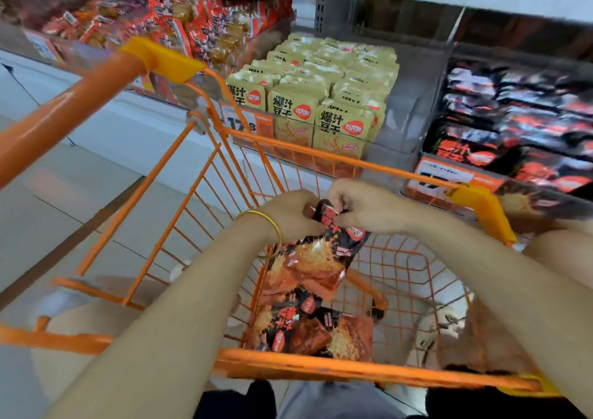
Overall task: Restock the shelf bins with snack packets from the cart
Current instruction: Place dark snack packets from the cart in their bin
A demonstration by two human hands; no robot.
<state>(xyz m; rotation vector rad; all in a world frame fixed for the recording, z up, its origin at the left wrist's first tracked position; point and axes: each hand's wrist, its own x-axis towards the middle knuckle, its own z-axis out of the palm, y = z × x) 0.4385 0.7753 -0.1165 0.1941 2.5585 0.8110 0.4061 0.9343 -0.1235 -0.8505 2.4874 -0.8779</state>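
Both of my hands meet at the centre of the frame: my left hand [288, 214], with a thin gold bangle [273, 226] on the wrist, and my right hand [362, 206] pinch the top of a black-and-red foil snack packet [316, 258], which hangs over the orange wire cart [321, 367]. My fingers cover its upper edge. More black-and-red packets [314, 328] lie in the cart's bottom, lower centre, partly behind the near rim. At right, the clear shelf bin of black packets [513, 123] is blurred and cut off by the frame edge. The middle bin holds pale yellow packets [324, 88]; cart wire crosses its orange price label [247, 123].
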